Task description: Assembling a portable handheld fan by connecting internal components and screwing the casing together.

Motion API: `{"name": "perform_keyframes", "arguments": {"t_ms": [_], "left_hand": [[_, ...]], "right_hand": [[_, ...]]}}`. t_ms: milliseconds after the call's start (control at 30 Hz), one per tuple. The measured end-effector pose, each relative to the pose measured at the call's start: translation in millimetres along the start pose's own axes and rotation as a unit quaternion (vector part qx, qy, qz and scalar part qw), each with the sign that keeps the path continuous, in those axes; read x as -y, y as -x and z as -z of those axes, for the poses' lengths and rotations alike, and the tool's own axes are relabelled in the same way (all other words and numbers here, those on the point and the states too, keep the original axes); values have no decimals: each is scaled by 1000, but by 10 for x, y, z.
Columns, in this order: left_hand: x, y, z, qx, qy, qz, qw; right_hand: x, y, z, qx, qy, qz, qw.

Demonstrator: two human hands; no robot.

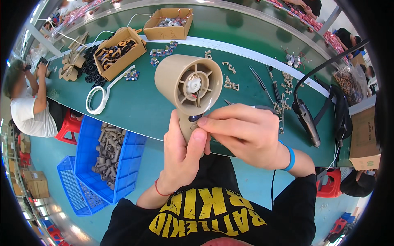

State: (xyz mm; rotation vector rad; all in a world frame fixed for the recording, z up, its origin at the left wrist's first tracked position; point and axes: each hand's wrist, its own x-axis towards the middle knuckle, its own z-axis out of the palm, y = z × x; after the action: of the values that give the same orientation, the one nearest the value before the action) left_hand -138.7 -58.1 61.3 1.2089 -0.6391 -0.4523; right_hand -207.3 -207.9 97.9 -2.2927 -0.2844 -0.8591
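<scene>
My left hand (180,153) is wrapped round the handle of a beige handheld fan (167,82), which stands upright above the table's near edge. Its round, open head faces right and toward me, showing spokes and a white hub with thin wires. On the handle, just under the head, sits a small dark oval piece (194,118). My right hand (250,129) has its thumb and index finger pinched at that piece's lower right edge, touching the handle. Whatever lies between those fingertips is too small to make out.
Tweezers (261,83), a black-handled screwdriver (274,84) and small beige parts lie to the right, beside a corded power screwdriver (305,123). Cardboard boxes (123,57) of parts, circuit boards (163,51) and a white tape roll (97,100) are left. A blue crate (133,164) holds grey-beige pieces; a co-worker sits far left.
</scene>
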Motion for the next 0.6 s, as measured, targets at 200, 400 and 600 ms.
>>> {"name": "perform_keyframes", "arguments": {"t_ms": [200,400,600], "left_hand": [[-41,9,15,17,4,-5,1000],[-29,12,7,4,13,-3,1000],[-16,33,67,14,-59,-25,998]], "right_hand": [[-78,-38,25,21,-156,-29,987],[-86,-35,8,15,-161,-18,987],[-71,-57,95,60,-169,-61,982]]}}
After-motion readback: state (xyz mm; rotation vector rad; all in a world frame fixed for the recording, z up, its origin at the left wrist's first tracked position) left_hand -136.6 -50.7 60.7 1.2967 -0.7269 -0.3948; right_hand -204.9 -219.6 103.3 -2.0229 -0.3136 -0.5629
